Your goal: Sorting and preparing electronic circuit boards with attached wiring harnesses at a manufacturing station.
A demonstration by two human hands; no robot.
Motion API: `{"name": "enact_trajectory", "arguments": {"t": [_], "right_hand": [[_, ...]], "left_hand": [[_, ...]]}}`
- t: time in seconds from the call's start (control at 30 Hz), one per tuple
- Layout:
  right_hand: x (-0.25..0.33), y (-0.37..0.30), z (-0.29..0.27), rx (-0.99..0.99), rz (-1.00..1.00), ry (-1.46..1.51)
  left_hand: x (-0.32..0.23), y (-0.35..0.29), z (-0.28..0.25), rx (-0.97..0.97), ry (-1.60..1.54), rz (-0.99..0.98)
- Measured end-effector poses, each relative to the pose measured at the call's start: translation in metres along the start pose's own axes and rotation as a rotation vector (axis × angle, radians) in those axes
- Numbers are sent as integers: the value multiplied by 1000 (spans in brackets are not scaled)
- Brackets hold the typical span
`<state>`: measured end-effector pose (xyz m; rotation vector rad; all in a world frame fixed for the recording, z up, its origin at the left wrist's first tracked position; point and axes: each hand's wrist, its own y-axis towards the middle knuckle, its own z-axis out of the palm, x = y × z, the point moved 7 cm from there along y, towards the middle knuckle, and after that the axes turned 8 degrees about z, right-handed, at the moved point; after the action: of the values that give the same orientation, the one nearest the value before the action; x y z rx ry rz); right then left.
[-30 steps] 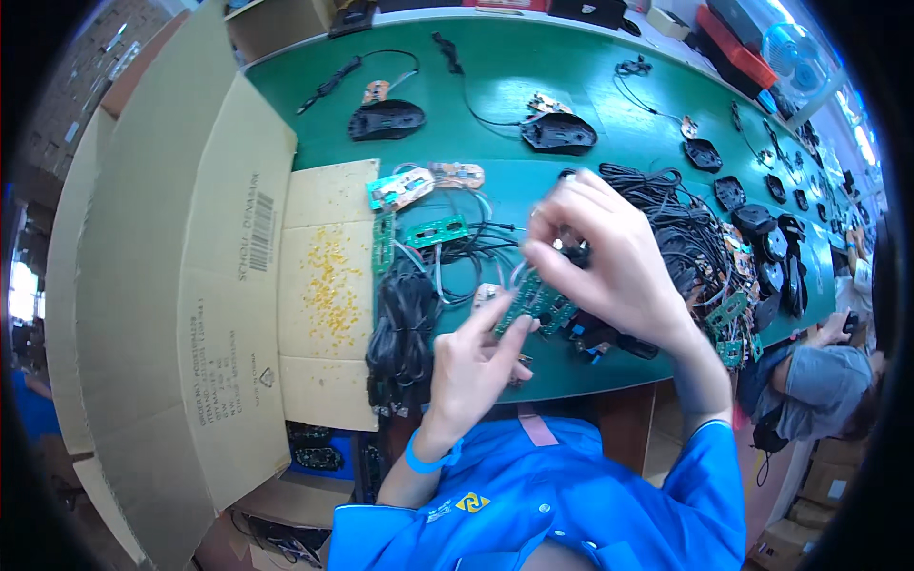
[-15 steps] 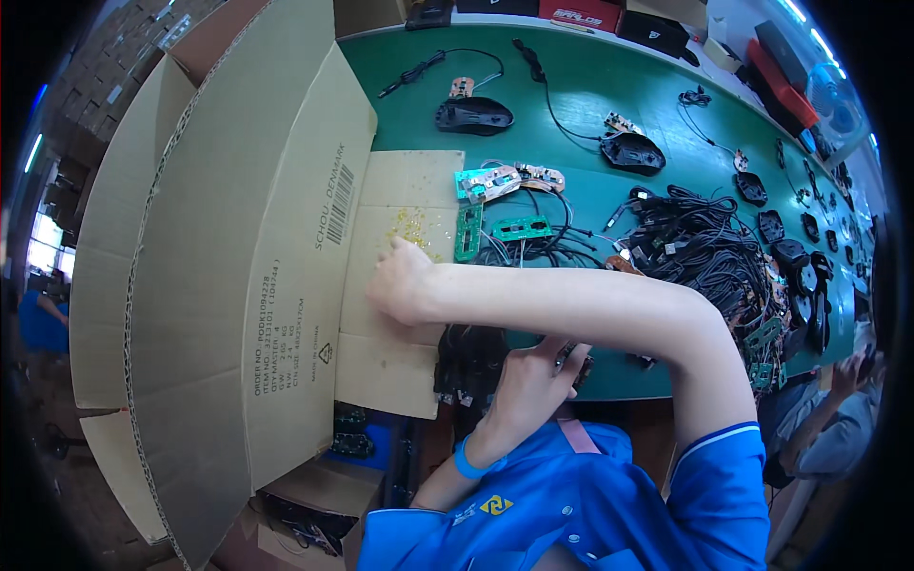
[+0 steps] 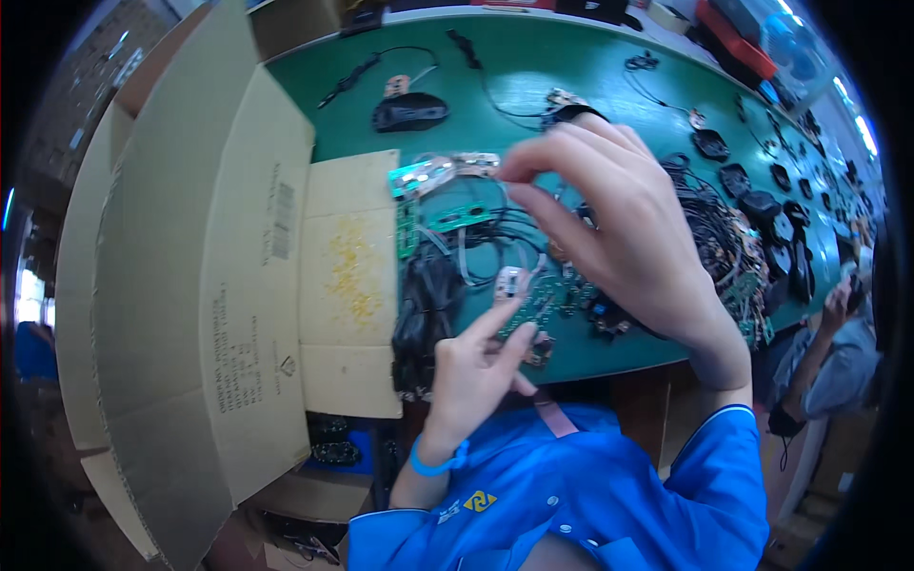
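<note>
Green circuit boards (image 3: 541, 306) are sitting in the left hand (image 3: 476, 376), just inside the near edge of the worktop (image 3: 571, 62); the fingers are gripping them at their near end. Right hand (image 3: 624, 214) is hovering above and beyond them, thumb and forefinger curving toward each other — whether the tips are pinching anything, I cannot tell through the blur.

Beside the worktop's left edge, a large cardboard box (image 3: 195, 266) is standing with its printed side facing the work; its inside is not showing. Next to it, a cardboard sheet (image 3: 350, 376) is lying at that edge and carrying a loose scatter of tiny yellow pieces (image 3: 352, 276). Below the near left corner, a blue tray (image 3: 360, 449) is holding dark parts (image 3: 335, 452).

Between the sheet and the left hand, a bundle of black cables (image 3: 424, 305) is lying with its lower end near the front edge. A narrow green board (image 3: 459, 217) is resting farther in, while a dark mouse shell (image 3: 409, 112) is sitting toward the far left corner. A heap of cables (image 3: 714, 228) is spreading toward the right — partly behind the right hand.
</note>
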<state>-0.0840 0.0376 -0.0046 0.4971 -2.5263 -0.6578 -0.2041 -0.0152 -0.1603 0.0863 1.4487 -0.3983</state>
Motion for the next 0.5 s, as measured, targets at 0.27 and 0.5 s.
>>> {"name": "enact_trajectory", "arguments": {"t": [0.27, 0.5], "right_hand": [[-72, -96, -22, 134, 228, -213], [-78, -126, 21, 151, 182, -390]], "left_hand": [[-53, 45, -32, 29, 761, 287], [-57, 82, -32, 90, 1107, 444]]}}
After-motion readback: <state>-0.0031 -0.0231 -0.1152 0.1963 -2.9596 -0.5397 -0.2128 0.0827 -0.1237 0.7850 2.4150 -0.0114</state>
